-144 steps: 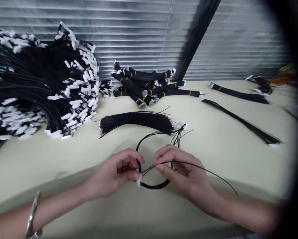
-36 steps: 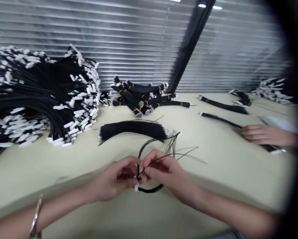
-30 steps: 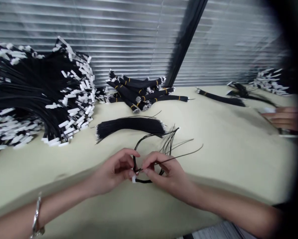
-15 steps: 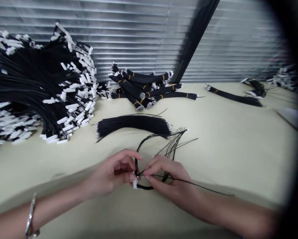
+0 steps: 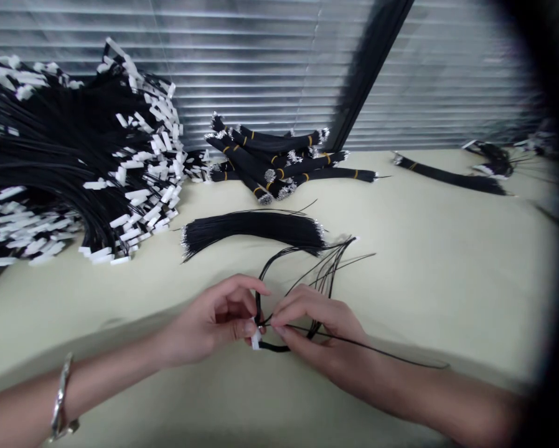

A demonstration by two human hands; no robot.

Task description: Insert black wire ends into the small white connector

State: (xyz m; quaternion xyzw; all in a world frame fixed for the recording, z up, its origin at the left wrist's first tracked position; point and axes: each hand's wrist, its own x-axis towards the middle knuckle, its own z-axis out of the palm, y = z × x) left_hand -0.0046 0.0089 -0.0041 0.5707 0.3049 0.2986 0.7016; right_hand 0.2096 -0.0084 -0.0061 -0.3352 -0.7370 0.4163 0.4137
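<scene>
White plastic connector pinched by left hand; right hand pinching thin black wire.

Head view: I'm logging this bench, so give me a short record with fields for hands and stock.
left hand: pinches small white connector
right hand: pinches thin black wire at the connector
loose wire bundle: flat on table, behind hands
banded bundles: stacked by blinds
finished pile: far left

A: Where does the camera look from?
B: From the head, forward and down, close over the table; blinds at 12 o'clock. Only one view.
</scene>
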